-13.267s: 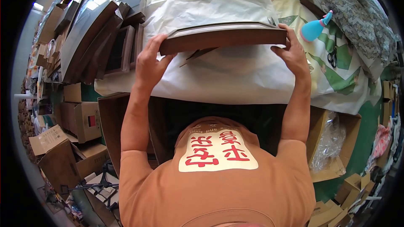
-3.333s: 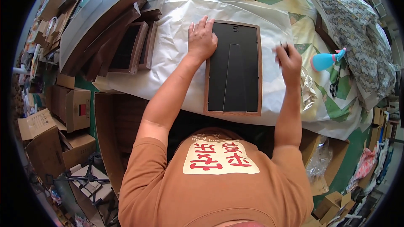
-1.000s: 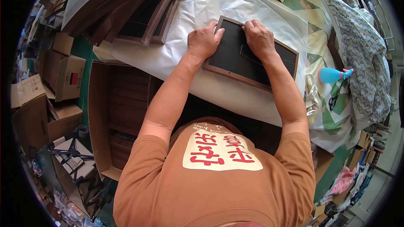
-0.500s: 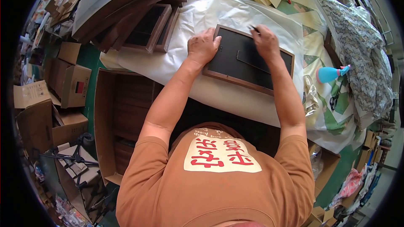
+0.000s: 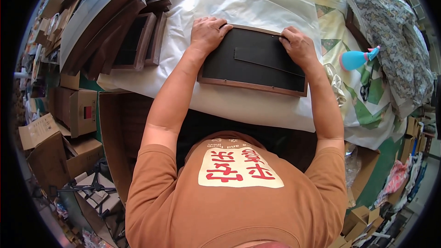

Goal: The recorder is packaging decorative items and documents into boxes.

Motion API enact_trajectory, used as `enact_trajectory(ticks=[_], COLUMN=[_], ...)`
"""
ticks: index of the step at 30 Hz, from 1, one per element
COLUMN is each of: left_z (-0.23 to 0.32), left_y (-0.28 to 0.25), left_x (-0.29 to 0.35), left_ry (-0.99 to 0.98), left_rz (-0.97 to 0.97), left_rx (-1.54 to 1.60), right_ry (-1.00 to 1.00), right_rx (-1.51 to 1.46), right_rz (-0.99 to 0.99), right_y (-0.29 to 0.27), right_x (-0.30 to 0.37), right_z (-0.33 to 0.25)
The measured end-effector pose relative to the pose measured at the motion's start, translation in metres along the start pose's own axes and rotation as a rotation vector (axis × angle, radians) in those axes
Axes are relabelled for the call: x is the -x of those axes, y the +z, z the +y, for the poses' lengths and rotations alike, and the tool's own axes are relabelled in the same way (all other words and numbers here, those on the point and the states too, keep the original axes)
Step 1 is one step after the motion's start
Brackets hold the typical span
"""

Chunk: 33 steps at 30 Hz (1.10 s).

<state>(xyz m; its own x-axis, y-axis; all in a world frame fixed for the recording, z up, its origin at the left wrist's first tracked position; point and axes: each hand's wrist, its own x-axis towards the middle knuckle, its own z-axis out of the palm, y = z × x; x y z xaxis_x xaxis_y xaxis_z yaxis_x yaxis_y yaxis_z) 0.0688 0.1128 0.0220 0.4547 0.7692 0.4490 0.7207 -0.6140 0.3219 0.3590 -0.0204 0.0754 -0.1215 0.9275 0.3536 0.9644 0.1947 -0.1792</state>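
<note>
One dark frame (image 5: 252, 71) lies back up on the table (image 5: 266, 9) between the left hand (image 5: 208, 34), clasped over its far corner, and the right hand (image 5: 298, 47), pinching a slim dark tool (image 5: 276, 36) at its far edge. Bracing firmly with the left, tool low, should prevent slips.

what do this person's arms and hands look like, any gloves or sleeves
The left hand and right hand are bare, with no gloves, watch or bracelet showing. The forearms are uncovered too. The short sleeves are plain brown, matching the shirt.
</note>
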Motion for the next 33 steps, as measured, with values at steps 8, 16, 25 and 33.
enact_trajectory(ticks=[8,16,25,33], left_z=[0.004,0.003,0.007,0.037], left_y=[0.000,0.000,0.000,-0.001], left_x=[0.000,0.001,0.001,-0.010], left_ry=[0.013,-0.010,-0.012,0.203], left_rz=[0.010,0.006,-0.005,0.141], left_rx=[-0.018,-0.024,-0.038,-0.135], right_ry=[-0.067,-0.095,0.026,0.384], right_rx=[0.116,0.112,0.039,-0.232], right_rz=[0.019,0.202,0.214,0.256], right_y=[0.012,0.029,0.032,-0.031], right_x=[-0.002,0.003,0.001,0.036], right_z=[0.003,0.001,0.018,0.050])
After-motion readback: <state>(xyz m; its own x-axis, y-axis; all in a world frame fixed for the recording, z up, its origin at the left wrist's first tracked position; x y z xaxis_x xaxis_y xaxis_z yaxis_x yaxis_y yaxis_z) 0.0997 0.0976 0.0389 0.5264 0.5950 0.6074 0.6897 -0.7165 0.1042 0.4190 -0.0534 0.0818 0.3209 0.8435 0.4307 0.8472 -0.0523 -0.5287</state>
